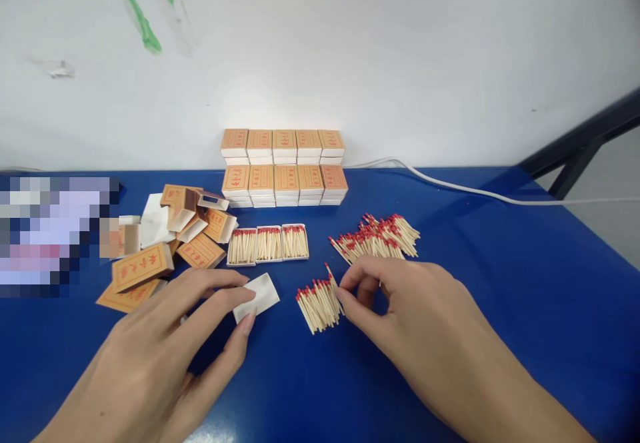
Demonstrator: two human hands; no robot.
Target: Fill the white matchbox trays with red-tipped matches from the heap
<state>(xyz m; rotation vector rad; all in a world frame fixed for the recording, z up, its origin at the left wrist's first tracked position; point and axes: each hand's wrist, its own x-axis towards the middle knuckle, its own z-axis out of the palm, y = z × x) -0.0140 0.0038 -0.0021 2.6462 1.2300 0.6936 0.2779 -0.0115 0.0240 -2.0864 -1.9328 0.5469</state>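
My left hand [165,336] grips a small white matchbox tray [265,294], with its fingers over the far side and the thumb on the near edge. Thumb and index finger of my right hand [410,316] pinch a red-tipped match [329,273] at the right side of a small bunch of matches [317,306]. That bunch lies on the table between my hands, heads pointing away. A larger heap of loose matches [375,236] lies just behind my right hand, which partly hides it. Beyond my left hand stand three matchbox trays filled with matches [269,244], side by side.
Orange matchboxes [285,180] are stacked in rows against the wall. Several orange matchbox sleeves [143,266] lie jumbled at left, beside a blurred-out screen [50,236]. A white cable [465,192] crosses the back right of the blue table [500,263], near a dark metal bar [580,136].
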